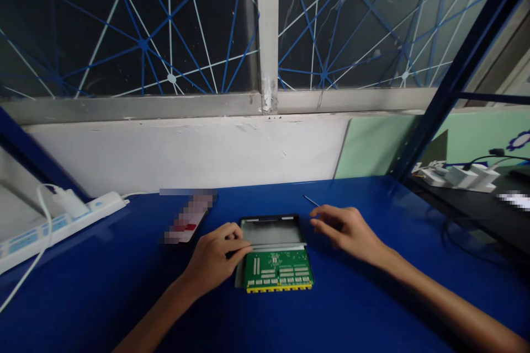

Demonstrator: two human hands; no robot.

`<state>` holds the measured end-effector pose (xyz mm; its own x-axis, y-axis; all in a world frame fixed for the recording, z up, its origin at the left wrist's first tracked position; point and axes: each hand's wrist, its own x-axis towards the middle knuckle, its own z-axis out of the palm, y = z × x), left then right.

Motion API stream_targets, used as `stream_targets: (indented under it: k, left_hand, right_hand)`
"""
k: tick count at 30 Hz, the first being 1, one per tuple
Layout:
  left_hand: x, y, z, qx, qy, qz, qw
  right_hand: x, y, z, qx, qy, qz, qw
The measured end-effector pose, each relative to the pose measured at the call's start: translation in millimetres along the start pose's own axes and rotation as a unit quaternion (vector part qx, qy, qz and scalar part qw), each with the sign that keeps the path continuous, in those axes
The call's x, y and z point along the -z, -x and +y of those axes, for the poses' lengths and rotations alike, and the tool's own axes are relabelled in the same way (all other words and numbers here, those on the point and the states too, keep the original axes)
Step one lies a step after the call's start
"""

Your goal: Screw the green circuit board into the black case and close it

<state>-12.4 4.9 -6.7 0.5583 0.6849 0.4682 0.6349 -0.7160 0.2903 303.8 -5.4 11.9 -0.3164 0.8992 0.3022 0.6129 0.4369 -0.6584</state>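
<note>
Betw. the hands: circuit board (277,270); L hand (215,259) curled on its edge, R hand (348,231) spread beside.

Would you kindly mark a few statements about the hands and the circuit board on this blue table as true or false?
1. The green rectangular circuit board lies flat on the blue table. True.
2. The left hand rests at the board's left edge. True.
3. The right hand lifts the board into the air. False: it is low over the table, to the right of the board.
4. The white power strip lies right of the board. False: it lies far to the left.
</note>
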Motion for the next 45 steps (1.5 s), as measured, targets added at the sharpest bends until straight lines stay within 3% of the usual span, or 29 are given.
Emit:
stream_targets:
  k: [3,6,10,15,23,31,45]
  left_hand:
    - [-2.9,1.7,-0.6,-0.002,-0.023,0.012,1.0]
    - [-5.2,3.3,-1.5,0.003,-0.035,0.015,0.999]
    - [-8.0,4.2,-1.8,0.011,-0.031,0.026,0.999]
    - [-6.2,2.4,-3.1,-0.009,-0.055,0.029,0.998]
    - [0.2,-1.8,-7.9,-0.033,-0.035,-0.014,0.999]
    - [-3.5,-2.1,-6.9,-0.003,0.044,-0.007,0.999]
    - [-3.0,-0.6,-8.0,0.001,0.053,-0.006,0.999]
  right_hand:
    - [20.1,-7.5,11.2,0.002,0.102,0.057,0.993]
    - [31.7,-12.7,29.5,-0.039,0.173,0.062,0.982]
    - [32.4,-13.5,49.4,-0.101,0.248,-0.006,0.963]
    - [23.2,-9.4,57.4,-0.114,0.323,-0.091,0.935]
    - [22.0,-11.0,64.0,-0.115,0.308,-0.07,0.942]
    - [27.1,-14.7,63.2,-0.1,0.264,-0.013,0.959]
    - [26.2,-16.0,56.6,-0.08,0.232,0.029,0.969]
